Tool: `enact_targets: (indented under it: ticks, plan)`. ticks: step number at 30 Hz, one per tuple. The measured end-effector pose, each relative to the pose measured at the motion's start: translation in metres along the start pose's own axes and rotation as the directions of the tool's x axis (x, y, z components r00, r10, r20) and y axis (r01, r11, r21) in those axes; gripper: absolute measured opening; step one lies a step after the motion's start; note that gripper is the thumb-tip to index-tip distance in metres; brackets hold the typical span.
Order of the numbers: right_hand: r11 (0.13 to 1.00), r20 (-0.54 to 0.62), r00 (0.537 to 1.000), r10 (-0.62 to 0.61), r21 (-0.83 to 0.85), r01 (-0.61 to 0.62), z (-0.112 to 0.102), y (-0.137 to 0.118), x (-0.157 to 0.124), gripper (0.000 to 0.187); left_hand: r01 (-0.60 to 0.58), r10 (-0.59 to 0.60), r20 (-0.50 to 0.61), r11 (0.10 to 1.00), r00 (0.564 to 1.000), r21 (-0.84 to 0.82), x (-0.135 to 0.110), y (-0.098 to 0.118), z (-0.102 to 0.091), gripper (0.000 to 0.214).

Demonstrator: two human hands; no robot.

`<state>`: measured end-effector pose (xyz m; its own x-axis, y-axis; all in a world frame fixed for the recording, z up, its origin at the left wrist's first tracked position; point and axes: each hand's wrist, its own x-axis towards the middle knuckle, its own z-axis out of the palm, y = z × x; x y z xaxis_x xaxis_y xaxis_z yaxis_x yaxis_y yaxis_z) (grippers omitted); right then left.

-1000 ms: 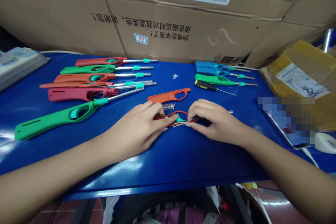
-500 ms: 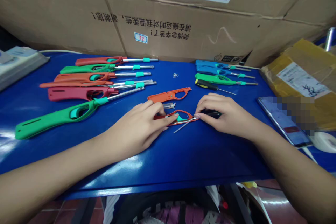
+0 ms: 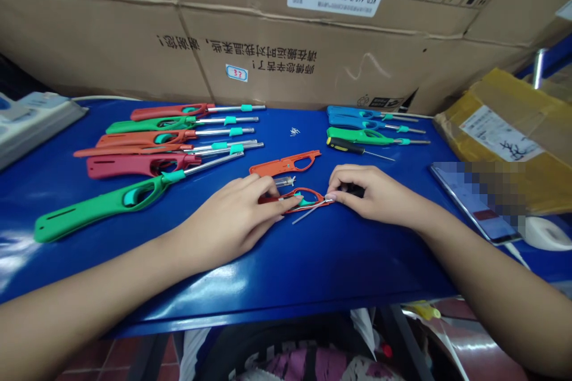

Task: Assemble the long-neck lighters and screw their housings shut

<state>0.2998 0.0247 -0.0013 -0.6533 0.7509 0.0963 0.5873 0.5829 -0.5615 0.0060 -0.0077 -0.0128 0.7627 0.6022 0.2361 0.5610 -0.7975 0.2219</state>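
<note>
While right hand (image 3: 375, 195) pinches tube (image 3: 310, 212), left (image 3: 243, 211) holds casing (image 3: 309, 190), table edge (image 3: 277, 314) apart

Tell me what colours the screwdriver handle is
The screwdriver handle is black and yellow; it shows in the head view, the only one.

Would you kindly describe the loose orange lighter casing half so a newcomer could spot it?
On the blue table, find the left hand. Beyond it lies the loose orange lighter casing half; unlike the held orange half with its teal trigger, it bears none.
</note>
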Motion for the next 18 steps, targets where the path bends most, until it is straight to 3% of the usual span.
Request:
enact_targets:
  ticks: [6, 18]
  plan:
    - [0.961, -0.070, 0.966, -0.247, -0.149, 0.235, 0.002, -0.008, -0.001, 0.009, 0.015, -0.016, -0.021, 0.998, 1.000, -0.054, 0.000, 0.001, -0.001, 0.031]
    - [0.949, -0.047, 0.965, -0.256, -0.202, 0.242, 0.012, -0.015, 0.000, 0.013, -0.005, 0.005, 0.003, 0.998, 1.000, -0.067, 0.000, 0.000, -0.002, 0.030]
